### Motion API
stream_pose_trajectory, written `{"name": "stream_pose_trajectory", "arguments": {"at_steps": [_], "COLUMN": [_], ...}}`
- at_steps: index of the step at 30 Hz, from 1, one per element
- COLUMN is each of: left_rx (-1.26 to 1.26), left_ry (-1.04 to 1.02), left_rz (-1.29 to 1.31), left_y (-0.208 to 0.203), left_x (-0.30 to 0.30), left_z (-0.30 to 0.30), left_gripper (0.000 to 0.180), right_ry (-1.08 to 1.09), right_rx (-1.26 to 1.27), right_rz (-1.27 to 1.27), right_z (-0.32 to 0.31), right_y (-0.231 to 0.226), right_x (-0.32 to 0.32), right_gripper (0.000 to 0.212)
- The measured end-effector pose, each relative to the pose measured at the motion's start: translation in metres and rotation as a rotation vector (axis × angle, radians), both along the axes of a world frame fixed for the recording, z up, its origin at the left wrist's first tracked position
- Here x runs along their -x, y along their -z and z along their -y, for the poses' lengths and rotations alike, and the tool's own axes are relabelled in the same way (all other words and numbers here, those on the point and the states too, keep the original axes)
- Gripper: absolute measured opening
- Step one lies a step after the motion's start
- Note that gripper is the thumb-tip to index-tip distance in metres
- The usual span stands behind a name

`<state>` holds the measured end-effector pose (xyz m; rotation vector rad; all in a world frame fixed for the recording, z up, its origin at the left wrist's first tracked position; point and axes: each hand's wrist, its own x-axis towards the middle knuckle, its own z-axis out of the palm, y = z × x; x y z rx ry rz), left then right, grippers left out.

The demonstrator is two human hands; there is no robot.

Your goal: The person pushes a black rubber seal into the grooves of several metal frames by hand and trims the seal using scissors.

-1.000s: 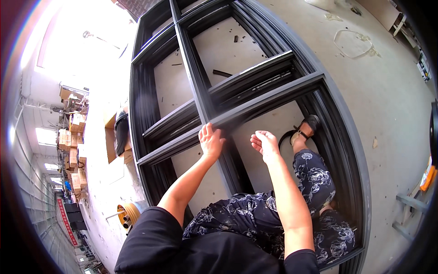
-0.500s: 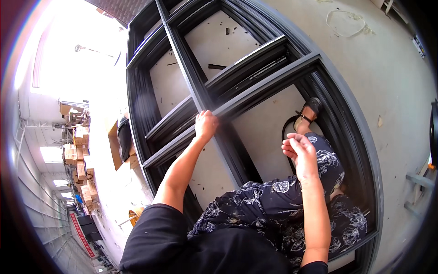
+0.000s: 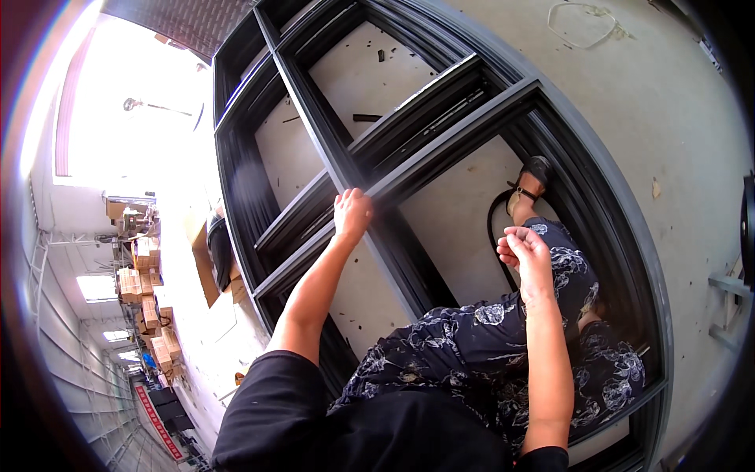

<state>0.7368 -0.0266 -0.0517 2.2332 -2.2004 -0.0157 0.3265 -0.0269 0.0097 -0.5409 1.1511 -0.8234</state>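
A large dark grey window frame, divided by crossing bars into several openings, stretches out before me. My left hand is closed over the central bar where the bars cross. Above my right thigh, my right hand is raised with its fingers curled together; whatever they hold, if anything, is too small or hidden. Behind that hand a thin black strip bends in a loop near my sandalled foot. I cannot tell whether the hand touches the strip. My legs are within the near right opening.
Short black offcuts and dark scraps lie on the floor inside the openings. Cardboard boxes are stacked at the left, with a person's dark-clothed part beside an open carton. A metal stand is at the right edge.
The view has shifted slightly. My left hand stays on the crossing of the bars. My right hand's fingers have curled in more closely.
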Motion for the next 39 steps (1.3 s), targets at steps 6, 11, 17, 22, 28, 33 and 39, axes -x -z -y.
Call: {"name": "stream_pose_trajectory", "arguments": {"at_steps": [6, 11, 17, 22, 28, 33, 39], "left_rx": [0.028, 0.184, 0.092, 0.105, 0.243, 0.353, 0.381], "left_ry": [-0.115, -0.148, -0.244, -0.306, -0.262, -0.4, -0.309], "left_rz": [-0.075, -0.14, -0.031, -0.021, -0.067, 0.08, 0.106], "left_y": [0.001, -0.005, 0.032, 0.044, 0.05, 0.071, 0.061], "left_x": [0.007, 0.047, 0.097, 0.103, 0.1, 0.11, 0.1], "left_z": [-0.003, 0.012, 0.049, 0.057, 0.055, 0.058, 0.04], "left_gripper": [0.017, 0.05, 0.101, 0.092, 0.079, 0.082, 0.064], "right_ry": [0.032, 0.023, 0.038, 0.028, 0.006, -0.027, 0.003], "right_rx": [-0.001, -0.014, -0.023, -0.036, -0.048, -0.063, -0.078], "right_rz": [0.024, 0.017, 0.032, -0.001, -0.01, -0.043, -0.056], "right_z": [0.001, 0.002, 0.005, 0.004, 0.007, 0.005, 0.006], "right_y": [0.004, 0.003, 0.004, 0.006, 0.007, 0.01, 0.009], "right_x": [0.002, 0.0, 0.0, 0.002, 0.0, -0.004, -0.001], "right_gripper": [0.018, 0.017, 0.015, 0.015, 0.016, 0.014, 0.013]}}
